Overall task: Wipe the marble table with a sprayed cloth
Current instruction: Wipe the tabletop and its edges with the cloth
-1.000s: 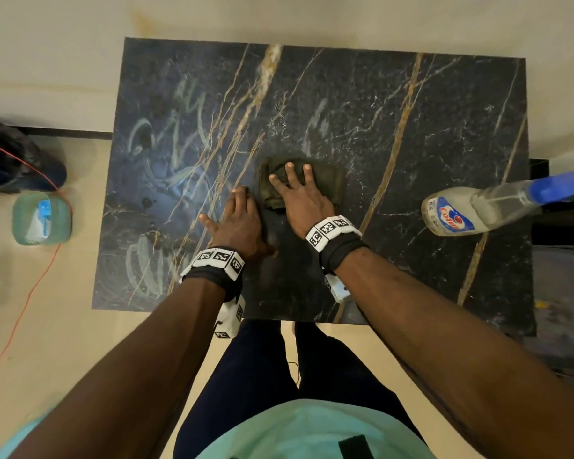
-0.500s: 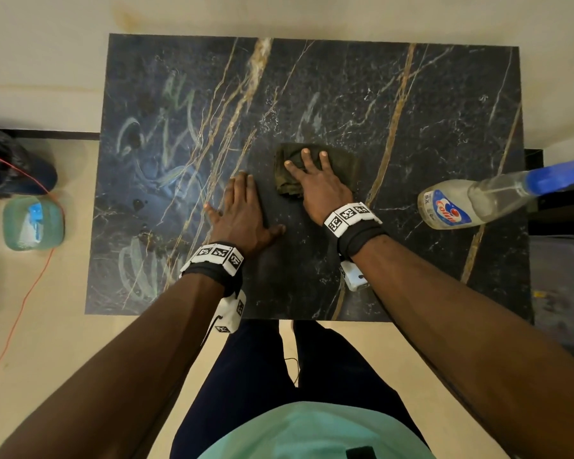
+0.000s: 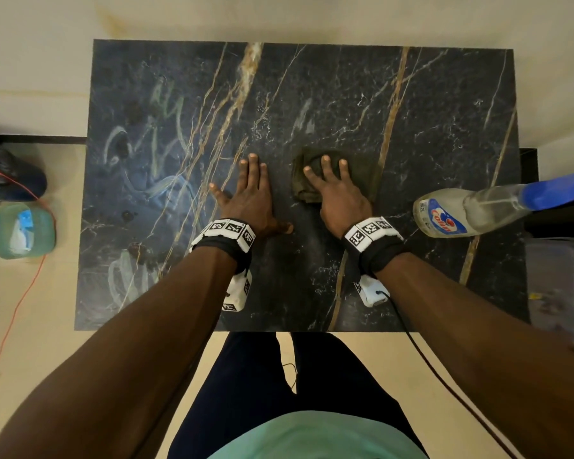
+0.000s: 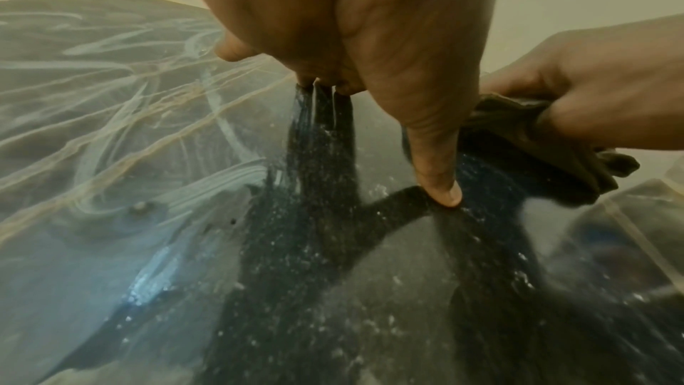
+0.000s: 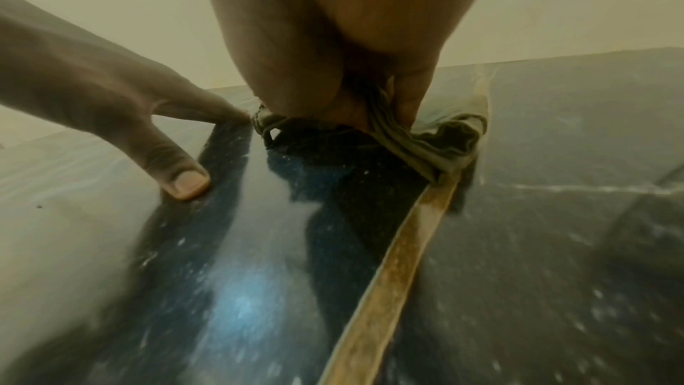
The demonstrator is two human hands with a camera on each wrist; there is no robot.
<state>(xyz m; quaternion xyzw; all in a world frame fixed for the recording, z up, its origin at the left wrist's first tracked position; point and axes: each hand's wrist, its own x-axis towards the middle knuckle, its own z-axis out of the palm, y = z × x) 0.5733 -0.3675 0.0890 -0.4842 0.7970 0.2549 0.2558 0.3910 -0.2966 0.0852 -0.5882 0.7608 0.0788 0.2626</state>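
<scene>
A dark marble surface [image 3: 411, 134] with gold veins stands against a pale wall, with chalky smears left of the left hand [image 3: 252, 197], which lies flat and released, fingers straight, pressing on bare stone. Just to its right the right hand [image 3: 338, 197] presses the cloth [image 3: 362, 173] down; its fingers lie spread over the top, while the right wrist view shows folds bunched between thumb and fingers, so this grip is grasping the cloth. The cloth is a soft, limp, crumpled wad that should slide easily on slick stone; best held by pressing on its middle. It has no clear long axis. Right of that grip, well apart, a spray bottle [image 3: 461, 212] stands on the surface.
</scene>
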